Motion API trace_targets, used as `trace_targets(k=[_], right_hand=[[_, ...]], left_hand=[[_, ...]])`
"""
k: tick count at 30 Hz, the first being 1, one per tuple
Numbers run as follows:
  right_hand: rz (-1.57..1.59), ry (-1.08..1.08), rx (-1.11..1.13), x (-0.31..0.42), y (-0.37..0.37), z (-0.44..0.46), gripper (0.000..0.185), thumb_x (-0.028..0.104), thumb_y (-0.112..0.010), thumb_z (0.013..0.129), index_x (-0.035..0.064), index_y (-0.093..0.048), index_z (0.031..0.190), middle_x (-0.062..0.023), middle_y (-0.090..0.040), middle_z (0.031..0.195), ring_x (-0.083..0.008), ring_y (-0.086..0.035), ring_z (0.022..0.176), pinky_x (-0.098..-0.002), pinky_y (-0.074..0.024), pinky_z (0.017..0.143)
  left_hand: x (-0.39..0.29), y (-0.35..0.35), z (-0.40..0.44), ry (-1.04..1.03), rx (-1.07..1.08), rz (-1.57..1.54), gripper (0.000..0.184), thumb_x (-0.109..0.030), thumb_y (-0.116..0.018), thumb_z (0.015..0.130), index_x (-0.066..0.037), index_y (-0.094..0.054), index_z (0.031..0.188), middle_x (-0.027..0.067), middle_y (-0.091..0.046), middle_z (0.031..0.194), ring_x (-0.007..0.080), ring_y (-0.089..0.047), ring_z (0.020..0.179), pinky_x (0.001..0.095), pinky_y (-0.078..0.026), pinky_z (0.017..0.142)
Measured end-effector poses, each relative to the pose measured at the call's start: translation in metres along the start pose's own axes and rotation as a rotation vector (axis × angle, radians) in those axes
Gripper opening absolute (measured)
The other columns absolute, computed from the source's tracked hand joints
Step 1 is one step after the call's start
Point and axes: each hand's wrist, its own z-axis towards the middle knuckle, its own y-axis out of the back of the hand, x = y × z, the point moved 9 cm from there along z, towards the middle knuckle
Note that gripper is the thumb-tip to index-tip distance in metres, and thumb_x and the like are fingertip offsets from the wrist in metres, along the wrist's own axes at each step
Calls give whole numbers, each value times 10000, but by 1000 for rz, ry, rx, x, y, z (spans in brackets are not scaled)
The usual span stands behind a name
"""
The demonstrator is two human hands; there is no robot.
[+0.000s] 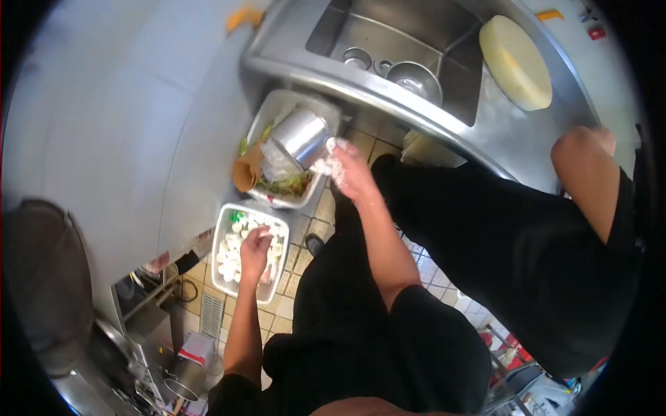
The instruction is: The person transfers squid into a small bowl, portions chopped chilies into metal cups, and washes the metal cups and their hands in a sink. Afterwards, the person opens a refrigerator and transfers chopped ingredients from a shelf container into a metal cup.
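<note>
My right hand point(352, 173) is at the side of a scrap bin point(305, 197), its curled fingers covered with white, shell-like pieces point(323, 166). Right beside the fingertips is a tilted metal can point(304, 136); whether they touch it I cannot tell. Under the can are a clear plastic bag point(279, 165), leafy scraps point(290, 186) and a brown paper cup point(244, 175). My left hand point(254, 255) reaches into a white tub point(218, 267) full of round white pieces point(232, 246) that look like eggs. Its fingers are bent together; what they hold is hidden.
A steel sink point(378, 33) holds a metal bowl point(416, 80) and a small cup point(357, 58). A thick pale-yellow round block point(517, 62) sits on its edge. Another person's bent arm point(590, 163) is at the right. Tiled floor point(281, 305) and a drain grate point(211, 315) lie below.
</note>
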Motion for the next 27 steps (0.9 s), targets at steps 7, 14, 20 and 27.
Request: trace_targets(k=[7, 14, 20, 27], right_hand=[[-1214, 408, 259, 223, -75, 48, 248, 119, -804, 664, 25, -611, 787, -50, -556, 754, -170, -540, 725, -307, -432, 677], [-1362, 365, 224, 318, -11, 153, 352, 252, -818, 653, 3, -608, 787, -135, -594, 754, -268, -574, 734, -361, -447, 690], [-1233, 234, -457, 370, 139, 183, 325, 236, -816, 704, -2, -623, 813, -45, -605, 756, -127, -532, 716, -298, -450, 667], [-1221, -14, -678, 360, 230, 181, 371, 193, -776, 730, -29, -663, 1005, -169, -696, 891, -227, -669, 824, -341, -493, 761]], left_hand=[[-309, -77, 144, -596, 28, -68, 776, -73, -751, 751, -99, -357, 1419, 180, -377, 1384, 170, -581, 909, 292, -497, 774], [-420, -194, 274, -661, 436, 235, 655, -186, -782, 743, -110, -506, 1333, 194, -291, 1466, 170, -594, 917, 291, -500, 795], [-515, -320, 463, -606, 459, 237, 626, -418, -641, 851, 5, -503, 1292, 201, -515, 1315, 269, -590, 1083, 356, -457, 931], [-602, -462, 608, -666, 312, 323, 760, -338, -662, 840, 11, -307, 1414, 272, -234, 1479, 402, -345, 1307, 402, -329, 1068]])
